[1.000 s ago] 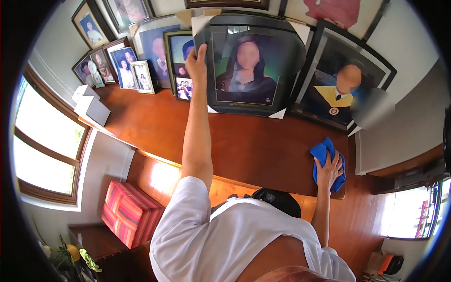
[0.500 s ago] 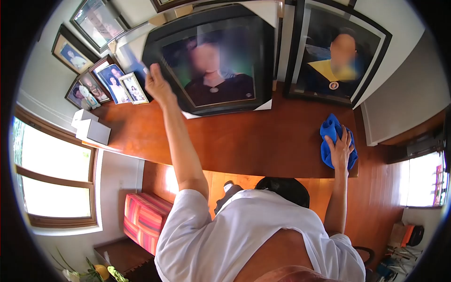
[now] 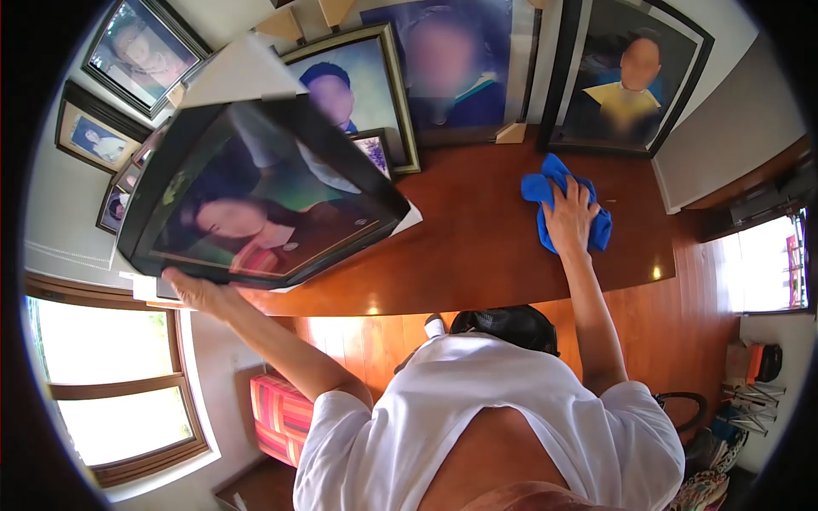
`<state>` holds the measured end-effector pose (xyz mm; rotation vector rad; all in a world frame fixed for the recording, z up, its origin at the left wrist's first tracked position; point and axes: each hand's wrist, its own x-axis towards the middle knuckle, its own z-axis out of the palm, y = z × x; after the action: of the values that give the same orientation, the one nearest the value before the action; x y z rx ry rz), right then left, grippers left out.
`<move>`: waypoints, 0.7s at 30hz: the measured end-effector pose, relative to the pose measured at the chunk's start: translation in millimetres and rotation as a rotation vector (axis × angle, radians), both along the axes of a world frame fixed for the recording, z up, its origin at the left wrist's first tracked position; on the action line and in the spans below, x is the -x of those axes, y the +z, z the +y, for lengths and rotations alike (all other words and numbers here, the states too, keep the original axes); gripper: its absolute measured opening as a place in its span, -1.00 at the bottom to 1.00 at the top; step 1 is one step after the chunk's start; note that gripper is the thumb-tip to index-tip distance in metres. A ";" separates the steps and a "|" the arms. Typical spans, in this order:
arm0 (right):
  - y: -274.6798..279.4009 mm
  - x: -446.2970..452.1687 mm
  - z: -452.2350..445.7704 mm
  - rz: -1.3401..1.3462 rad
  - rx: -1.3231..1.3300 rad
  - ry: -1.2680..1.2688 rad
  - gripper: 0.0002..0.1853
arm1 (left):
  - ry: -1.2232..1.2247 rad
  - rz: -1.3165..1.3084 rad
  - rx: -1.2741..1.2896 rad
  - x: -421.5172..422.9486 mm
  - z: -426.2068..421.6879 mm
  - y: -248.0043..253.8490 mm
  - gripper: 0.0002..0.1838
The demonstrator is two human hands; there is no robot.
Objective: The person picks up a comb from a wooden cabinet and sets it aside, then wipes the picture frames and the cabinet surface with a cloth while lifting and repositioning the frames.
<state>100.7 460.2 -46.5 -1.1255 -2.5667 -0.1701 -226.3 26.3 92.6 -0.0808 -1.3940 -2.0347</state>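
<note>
My left hand [image 3: 200,291] grips a large black-framed portrait [image 3: 264,226] at its edge on the left. The portrait is tilted over the left part of the brown wooden tabletop [image 3: 443,264], with white protectors on some corners. My right hand [image 3: 572,220] lies over a bunched blue cloth [image 3: 545,189] and presses it to the tabletop, fingers spread across the fabric. Behind the cloth, another black-framed portrait [image 3: 629,81] leans upright against the wall.
At the back stand a gold-edged framed portrait [image 3: 394,94] and a large portrait with a blue background [image 3: 464,68]. More frames [image 3: 146,51] hang at the left. Below the table's front edge are a black seat [image 3: 507,328] and a red striped cushion [image 3: 281,417].
The portrait in my left hand has swung left and turned, uncovering the pictures behind it. My right hand has slid the blue cloth left and farther back.
</note>
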 end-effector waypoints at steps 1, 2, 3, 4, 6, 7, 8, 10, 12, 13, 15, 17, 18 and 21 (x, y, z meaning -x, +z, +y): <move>0.2 12.2 -2.6 0.006 0.002 0.002 -0.53 | 0.052 0.007 0.021 2.1 -14.2 -2.3 -0.22; 0.0 24.1 -5.8 0.012 0.004 0.005 -0.53 | 0.105 0.015 0.041 4.2 -27.3 -4.3 -0.18; -2.0 35.7 -9.4 0.048 -0.036 0.041 -0.53 | 0.100 0.027 0.041 1.9 -35.8 -4.3 -0.16; -0.7 47.8 -16.9 0.047 -0.041 0.067 -0.55 | 0.097 0.039 0.040 -1.5 -43.3 -1.4 -0.14; 2.4 73.5 -34.2 0.049 -0.053 0.122 -0.60 | 0.117 0.062 0.045 -6.1 -53.5 2.4 -0.12; 0.8 85.9 -41.2 0.075 -0.031 0.212 -0.62 | 0.139 0.072 0.051 -8.2 -55.9 3.2 -0.12; -3.0 96.7 -47.4 0.101 -0.008 0.301 -0.64 | 0.160 0.080 0.059 -11.3 -57.2 4.5 -0.11; -1.3 105.0 -47.0 0.147 0.027 0.374 -0.65 | 0.182 0.058 0.060 -16.4 -59.5 6.0 -0.13; 5.3 108.4 -36.9 0.195 0.054 0.346 -0.65 | 0.187 0.055 0.052 -15.9 -69.4 3.4 -0.14; 2.6 108.0 -26.8 0.189 0.055 0.249 -0.64 | 0.200 0.058 0.058 -16.5 -73.7 2.5 -0.14; 1.3 113.4 -25.2 0.107 0.000 0.162 -0.61 | 0.229 0.048 0.057 -22.1 -78.7 2.2 -0.15; 0.8 120.8 -33.2 0.069 -0.029 0.180 -0.60 | 0.271 0.072 0.076 -28.7 -76.8 7.2 -0.16; -0.1 128.5 -41.4 0.070 -0.034 0.241 -0.60 | 0.273 0.075 0.085 -27.8 -81.7 5.3 -0.16; 0.0 145.7 -63.3 0.096 -0.048 0.455 -0.62 | 0.281 0.062 0.096 -28.4 -95.0 -1.2 -0.16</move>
<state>-45.0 396.9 -46.5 -0.4960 -2.6361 -0.0642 -197.9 -68.7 91.4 0.0106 -1.3808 -1.7215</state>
